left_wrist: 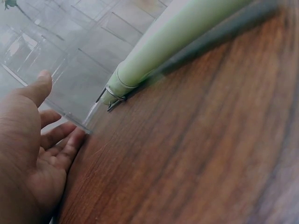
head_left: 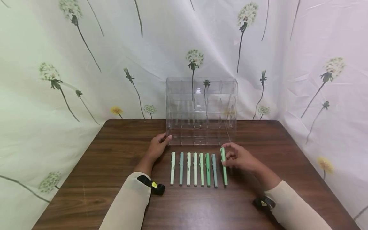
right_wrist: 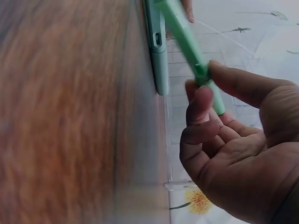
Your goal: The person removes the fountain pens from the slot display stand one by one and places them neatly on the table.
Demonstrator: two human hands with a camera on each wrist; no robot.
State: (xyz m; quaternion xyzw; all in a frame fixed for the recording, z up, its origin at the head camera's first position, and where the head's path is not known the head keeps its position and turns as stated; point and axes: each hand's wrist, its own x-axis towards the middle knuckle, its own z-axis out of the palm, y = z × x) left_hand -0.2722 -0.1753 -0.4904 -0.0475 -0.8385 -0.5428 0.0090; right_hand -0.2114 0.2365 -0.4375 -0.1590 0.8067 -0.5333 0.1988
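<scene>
A clear plastic organizer (head_left: 201,128) with stepped, divided compartments stands at the back of the table. My left hand (head_left: 157,147) is at its lower left front corner, fingers against the side and thumb at the front; in the left wrist view the hand (left_wrist: 42,154) has loosely bent fingers. My right hand (head_left: 241,158) pinches a green pen (head_left: 224,169) between thumb and fingers, near its clip. That pen (right_wrist: 187,42) looks raised from the table in the right wrist view. Left of it lies a row of several pens, including a white pen (head_left: 172,169), a darker green pen (head_left: 208,171) and a grey-blue pen (head_left: 214,171).
The dark wooden table (head_left: 109,191) reaches back to a white curtain (head_left: 161,48) printed with dandelions. Another curtain side closes off the right. The pen row lies just in front of the organizer, between my two arms.
</scene>
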